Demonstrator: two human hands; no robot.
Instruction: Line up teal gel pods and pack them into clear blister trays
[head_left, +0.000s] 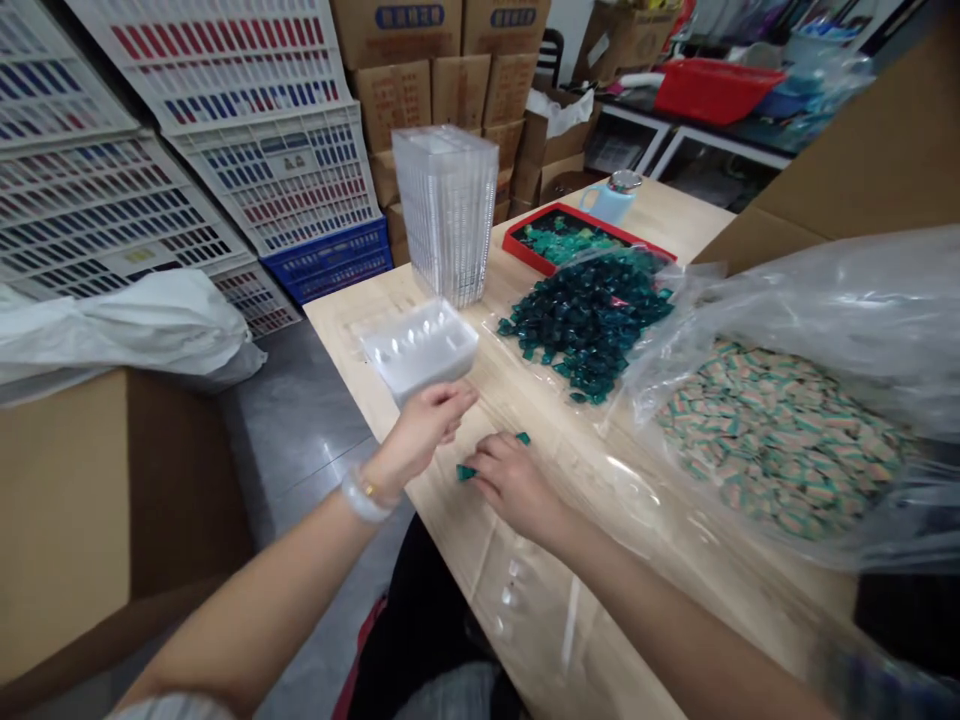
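My left hand (427, 425) holds a clear plastic tray (421, 350) by its near edge, just above the wooden table (525, 600). My right hand (514, 480) rests on the table with its fingers curled over a few small teal wrapped candies (466, 472). One more teal candy (523, 438) lies just beyond the fingers. A heap of the same teal candies (589, 320) lies on clear plastic further back.
A tall stack of clear trays (448, 215) stands behind. A red tray (577, 240) of candies and a blue cup (611, 198) sit at the far end. A plastic bag of tan-green packets (780, 440) fills the right. Crates and cardboard boxes (75, 500) stand left.
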